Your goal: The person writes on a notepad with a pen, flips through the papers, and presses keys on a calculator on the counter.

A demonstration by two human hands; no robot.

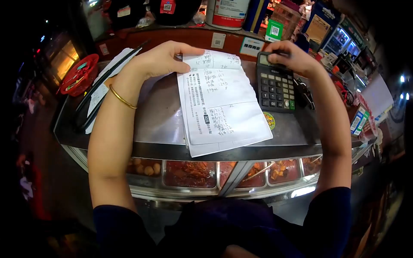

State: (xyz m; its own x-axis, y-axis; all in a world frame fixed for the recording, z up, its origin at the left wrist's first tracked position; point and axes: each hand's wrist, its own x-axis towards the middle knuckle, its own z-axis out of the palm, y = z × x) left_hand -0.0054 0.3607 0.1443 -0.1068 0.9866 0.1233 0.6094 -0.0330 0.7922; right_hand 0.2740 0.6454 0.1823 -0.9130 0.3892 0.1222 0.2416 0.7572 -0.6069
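Note:
Handwritten and printed sheets of paper (pixel 228 103) lie on the metal counter. My left hand (pixel 165 58) pinches their upper left edge between thumb and fingers; a gold bangle (pixel 122 98) is on that wrist. Right of the papers is a black calculator (pixel 276 90) with dark and pale keys. My right hand (pixel 286 56) is at its top, fingers curled over the display end. A dark, slim shape shows by those fingers, too unclear to name.
A red basket (pixel 80 75) with small items and a dark clipboard-like holder (pixel 105 81) sit at the left. Food trays (pixel 189 174) show behind glass below the counter's front edge. QR code signs (pixel 274 31) and containers (pixel 226 13) stand along the back.

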